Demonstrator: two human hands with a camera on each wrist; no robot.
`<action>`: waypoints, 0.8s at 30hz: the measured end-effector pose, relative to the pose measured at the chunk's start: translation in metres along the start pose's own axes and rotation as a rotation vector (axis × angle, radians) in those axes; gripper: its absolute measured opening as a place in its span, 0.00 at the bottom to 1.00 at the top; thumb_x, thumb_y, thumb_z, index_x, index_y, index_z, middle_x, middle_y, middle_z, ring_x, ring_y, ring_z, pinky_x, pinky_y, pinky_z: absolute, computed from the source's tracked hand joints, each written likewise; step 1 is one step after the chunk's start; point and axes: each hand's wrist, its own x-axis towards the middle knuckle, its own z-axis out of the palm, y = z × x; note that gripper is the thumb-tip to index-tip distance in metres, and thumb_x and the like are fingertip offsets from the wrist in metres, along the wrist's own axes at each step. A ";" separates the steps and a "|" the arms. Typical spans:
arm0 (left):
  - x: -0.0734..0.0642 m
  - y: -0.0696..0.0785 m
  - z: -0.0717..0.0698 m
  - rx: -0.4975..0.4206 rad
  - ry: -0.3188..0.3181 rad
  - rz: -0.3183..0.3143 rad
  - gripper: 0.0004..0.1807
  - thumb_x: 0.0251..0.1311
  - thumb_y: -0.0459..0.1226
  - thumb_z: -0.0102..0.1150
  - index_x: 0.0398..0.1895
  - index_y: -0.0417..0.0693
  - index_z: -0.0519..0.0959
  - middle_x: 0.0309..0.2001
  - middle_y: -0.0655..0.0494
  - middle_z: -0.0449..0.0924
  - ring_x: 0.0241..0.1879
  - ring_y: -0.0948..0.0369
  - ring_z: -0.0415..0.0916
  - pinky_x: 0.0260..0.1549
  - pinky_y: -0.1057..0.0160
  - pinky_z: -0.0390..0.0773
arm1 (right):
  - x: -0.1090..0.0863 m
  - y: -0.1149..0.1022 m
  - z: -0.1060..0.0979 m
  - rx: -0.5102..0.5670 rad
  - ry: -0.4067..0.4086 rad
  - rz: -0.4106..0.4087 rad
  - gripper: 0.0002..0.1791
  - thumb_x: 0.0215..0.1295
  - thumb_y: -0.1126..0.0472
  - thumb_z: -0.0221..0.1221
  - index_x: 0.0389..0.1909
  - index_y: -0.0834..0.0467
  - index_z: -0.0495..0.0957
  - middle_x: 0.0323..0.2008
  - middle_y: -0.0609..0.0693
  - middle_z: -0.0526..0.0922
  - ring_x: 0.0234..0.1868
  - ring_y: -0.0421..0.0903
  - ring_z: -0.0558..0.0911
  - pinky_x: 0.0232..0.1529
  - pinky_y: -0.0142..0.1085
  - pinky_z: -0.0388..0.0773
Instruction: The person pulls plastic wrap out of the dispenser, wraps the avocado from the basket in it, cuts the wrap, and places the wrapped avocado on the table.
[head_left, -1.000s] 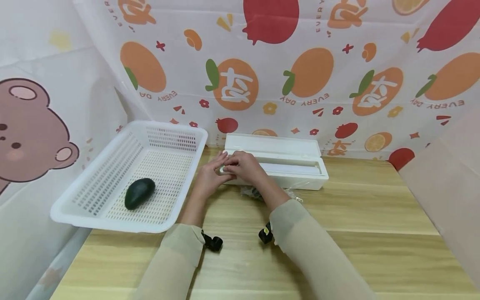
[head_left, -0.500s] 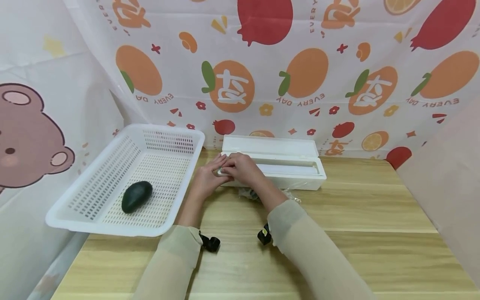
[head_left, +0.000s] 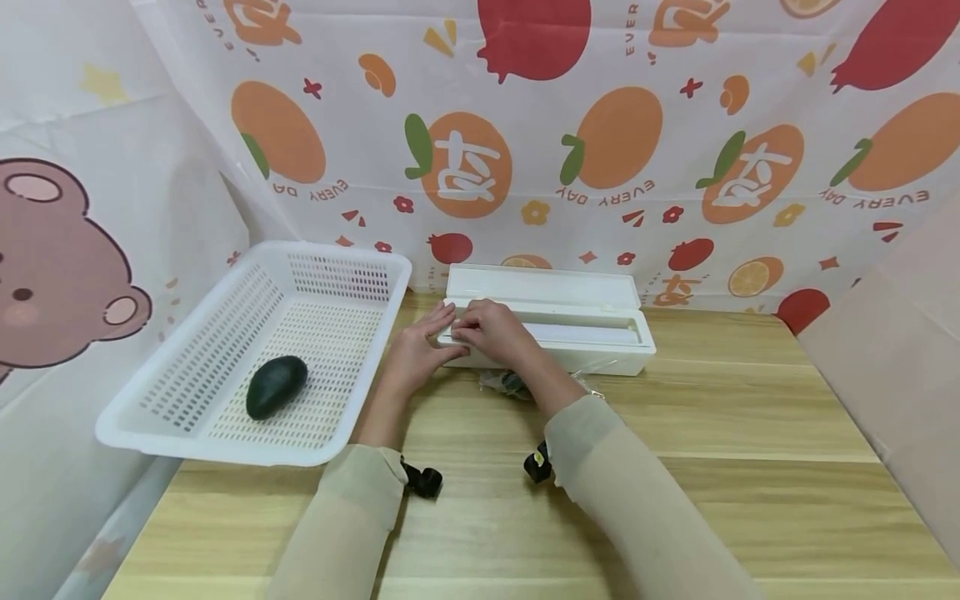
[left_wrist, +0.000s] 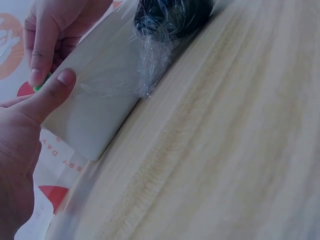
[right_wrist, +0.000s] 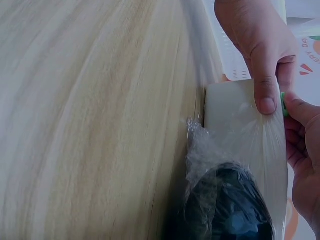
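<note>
A white cling film dispenser box [head_left: 600, 362] stands at the back of the table in the head view, lid raised, a pale roll [head_left: 577, 335] inside. My left hand [head_left: 415, 354] grips its left end, thumb against the front wall. Beside it, my right hand [head_left: 497, 335] pinches a small green slider [right_wrist: 285, 105] at the box's upper edge; the fingers hide most of it. Clear film stretches down the front wall to a dark green, film-wrapped avocado [right_wrist: 239, 205], which lies against the box beneath my right forearm.
To the left is a white slotted basket [head_left: 408, 275] with an unwrapped, dark green avocado [head_left: 277, 387] in it. A fruit-print sheet [head_left: 540, 150] hangs right behind the box. The wooden table [head_left: 480, 533] extends toward me and to the right.
The head view shifts slightly. My right fingers have moved a little to the right along the box's edge, while my left hand stays at the end.
</note>
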 end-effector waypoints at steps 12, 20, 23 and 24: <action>-0.001 0.001 -0.001 0.006 0.008 0.008 0.39 0.48 0.50 0.74 0.64 0.48 0.75 0.68 0.61 0.69 0.72 0.64 0.60 0.65 0.56 0.68 | -0.008 0.008 -0.003 0.013 0.031 -0.009 0.08 0.66 0.57 0.64 0.35 0.55 0.88 0.34 0.45 0.85 0.38 0.41 0.79 0.41 0.32 0.77; -0.001 0.000 0.000 0.002 0.023 0.016 0.38 0.48 0.49 0.74 0.64 0.47 0.75 0.67 0.60 0.71 0.71 0.63 0.61 0.65 0.57 0.69 | -0.010 0.010 -0.005 0.009 0.013 0.000 0.09 0.67 0.56 0.63 0.36 0.56 0.88 0.35 0.46 0.85 0.39 0.42 0.79 0.42 0.34 0.77; -0.001 0.000 0.001 -0.001 0.014 0.006 0.38 0.48 0.50 0.74 0.64 0.47 0.75 0.68 0.60 0.70 0.72 0.64 0.61 0.65 0.56 0.68 | -0.012 0.011 -0.005 -0.002 0.010 0.004 0.09 0.67 0.56 0.62 0.37 0.55 0.88 0.36 0.45 0.85 0.40 0.42 0.79 0.44 0.34 0.77; 0.000 0.000 0.001 -0.003 0.011 0.004 0.38 0.48 0.50 0.73 0.64 0.47 0.75 0.68 0.61 0.69 0.72 0.64 0.61 0.65 0.56 0.68 | -0.012 0.012 -0.006 -0.007 0.011 0.004 0.09 0.67 0.56 0.62 0.37 0.55 0.88 0.36 0.45 0.85 0.40 0.42 0.79 0.44 0.35 0.77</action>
